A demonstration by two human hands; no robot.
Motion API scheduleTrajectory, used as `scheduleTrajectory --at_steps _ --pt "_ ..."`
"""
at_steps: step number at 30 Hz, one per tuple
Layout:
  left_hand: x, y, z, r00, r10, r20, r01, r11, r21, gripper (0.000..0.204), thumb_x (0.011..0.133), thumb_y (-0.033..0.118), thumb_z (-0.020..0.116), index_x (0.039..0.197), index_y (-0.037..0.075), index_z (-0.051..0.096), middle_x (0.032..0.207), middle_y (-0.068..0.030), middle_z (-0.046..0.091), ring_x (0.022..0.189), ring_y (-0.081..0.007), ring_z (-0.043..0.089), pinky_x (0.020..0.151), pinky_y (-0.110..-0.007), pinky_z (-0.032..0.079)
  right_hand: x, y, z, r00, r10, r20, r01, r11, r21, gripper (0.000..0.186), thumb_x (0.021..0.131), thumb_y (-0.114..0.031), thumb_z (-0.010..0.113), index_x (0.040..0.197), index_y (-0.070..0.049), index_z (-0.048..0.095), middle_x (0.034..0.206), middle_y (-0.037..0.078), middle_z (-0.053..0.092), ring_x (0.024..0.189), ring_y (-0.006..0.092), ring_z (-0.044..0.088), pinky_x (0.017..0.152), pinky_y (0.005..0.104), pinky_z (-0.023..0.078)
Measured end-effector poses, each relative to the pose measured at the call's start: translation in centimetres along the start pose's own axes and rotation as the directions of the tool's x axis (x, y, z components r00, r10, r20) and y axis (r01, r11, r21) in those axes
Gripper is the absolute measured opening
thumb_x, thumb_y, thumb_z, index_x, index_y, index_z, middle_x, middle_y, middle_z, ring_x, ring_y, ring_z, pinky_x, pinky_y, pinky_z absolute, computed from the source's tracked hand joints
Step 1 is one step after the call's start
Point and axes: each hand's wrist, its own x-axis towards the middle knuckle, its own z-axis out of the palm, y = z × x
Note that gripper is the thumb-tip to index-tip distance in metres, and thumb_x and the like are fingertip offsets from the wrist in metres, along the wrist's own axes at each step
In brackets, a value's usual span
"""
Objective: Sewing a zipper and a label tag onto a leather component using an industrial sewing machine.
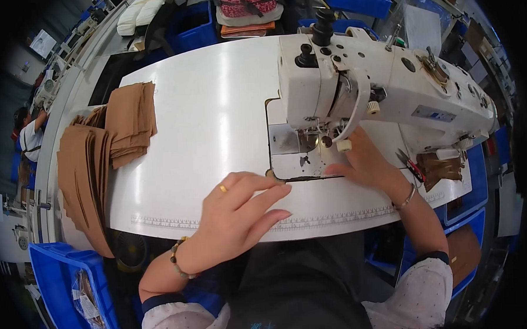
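Note:
A white sewing machine [354, 84] stands on the right of the white table. My left hand [236, 208] hovers over the front of the tabletop, near the corner of the metal needle plate [284, 165]. Its fingers are bent and the thumb is apart, with nothing seen between them. Beside the needle area is my right hand [369, 163]. Its thumb stretches left over the plate, apart from the fingers, whose tips are partly hidden behind the machine's presser parts. No cloth shows under the needle.
Stacks of brown cut fabric [129, 120] lie at the table's left, some hanging over its edge [85, 178]. Red-handled snips [412, 165] and brown scraps [440, 170] lie at right. A printed ruler [313, 221] lines the front. Blue bins [65, 279] stand around; a person [32, 136] sits far left.

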Motion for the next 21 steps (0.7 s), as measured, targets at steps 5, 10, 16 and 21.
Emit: scheduleTrajectory --at_steps 5,10,16,21 --pt "1.3 -2.7 6.4 0.976 0.083 0.202 -0.131 0.963 0.237 0.061 0.082 0.037 0.081 0.130 0.003 0.065 0.127 -0.0127 0.066 0.121 -0.0320 0.062 0.096 -0.043 0.052 3.5 1.2 1.8 0.984 -0.015 0.178 -0.040 0.952 0.303 0.072 0.083 -0.062 0.075 0.123 -0.003 0.067 0.130 0.020 0.065 0.126 0.0418 0.055 0.107 0.0478 0.043" --pt "1.5 -3.8 9.1 0.960 -0.022 0.280 -0.113 0.882 0.457 0.075 0.085 0.054 0.073 0.133 -0.002 0.063 0.139 -0.0174 0.062 0.130 -0.0346 0.059 0.105 -0.048 0.049 2.9 0.4 1.3 0.976 0.059 0.212 -0.135 0.921 0.365 0.078 0.079 -0.068 0.076 0.117 0.000 0.069 0.122 0.020 0.069 0.117 0.0440 0.059 0.105 0.0462 0.045" --pt "1.6 -5.9 8.7 0.960 -0.147 0.240 0.006 0.862 0.507 0.079 0.088 0.061 0.064 0.132 -0.005 0.064 0.140 -0.0209 0.063 0.131 -0.0372 0.059 0.105 -0.052 0.048 0.2 -2.6 0.4 0.959 0.020 0.282 0.000 0.997 -0.073 0.086 0.074 -0.060 0.078 0.138 -0.005 0.061 0.138 0.021 0.061 0.126 0.0384 0.060 0.107 0.0480 0.046" --pt "2.5 -7.5 8.0 0.953 -0.200 0.229 0.066 0.871 0.486 0.069 0.093 0.054 0.064 0.134 -0.001 0.064 0.143 -0.0176 0.062 0.135 -0.0360 0.056 0.106 -0.053 0.048 0.3 -4.0 0.5 0.919 -0.385 0.085 0.336 0.877 0.344 0.067 0.076 -0.053 0.080 0.122 -0.006 0.069 0.141 0.018 0.059 0.123 0.0347 0.063 0.101 0.0430 0.053"
